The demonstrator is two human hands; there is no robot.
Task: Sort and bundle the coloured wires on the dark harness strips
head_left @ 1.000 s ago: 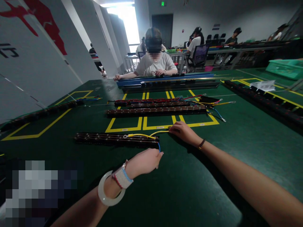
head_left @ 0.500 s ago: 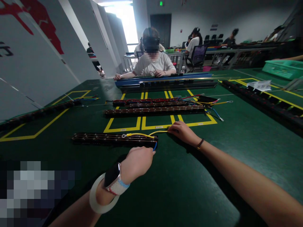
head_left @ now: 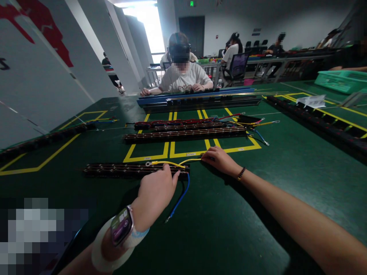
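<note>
A long black bar (head_left: pixel 114 170) with copper-coloured lines along its top lies on the green table in front of me. From its right end come two yellow wires and a blue wire (head_left: pixel 181 199). One yellow wire (head_left: pixel 160 163) with a ring terminal lies back over the bar. My left hand (head_left: pixel 156 193) reaches over the bar, thumb and forefinger apart, the fingertip at this wire; its other fingers are hidden. My right hand (head_left: pixel 219 160) rests on the table, closed in a pinch on the end of the second yellow wire (head_left: pixel 190 160), which is drawn out to the right.
Beyond lie more black bars (head_left: pixel 183 135) with red, blue and yellow wires, across yellow tape outlines. Another long black strip (head_left: pixel 318 126) is on the right, near a green basket (head_left: pixel 341 81). A person (head_left: pixel 185 74) sits across the table behind blue rails (head_left: pixel 200 96).
My left hand has let go of the blue wire and moved up and left onto the bar. The blue wire now hangs toward me on the table. My right hand stays at the yellow wire.
</note>
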